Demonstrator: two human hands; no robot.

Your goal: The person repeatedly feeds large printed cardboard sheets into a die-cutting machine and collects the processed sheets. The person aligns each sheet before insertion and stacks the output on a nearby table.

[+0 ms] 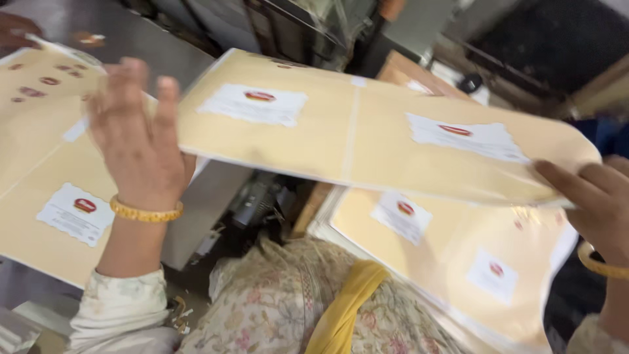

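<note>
Holding a tan printed sheet [354, 131] level in the air, the left hand [141, 141] is pinching its near-left edge with a closed grip while the right hand [599, 203] is closing on its far-right corner, likely keeping it flat. Below the grip, a stack of like sheets [458, 262] is lying by the lap, another sheet [46, 196] is resting on the bench [203, 210], and blur is hiding the fingertips.

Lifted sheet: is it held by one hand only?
No: the left hand holds one end of the lifted sheet and the right hand holds the other.
</note>
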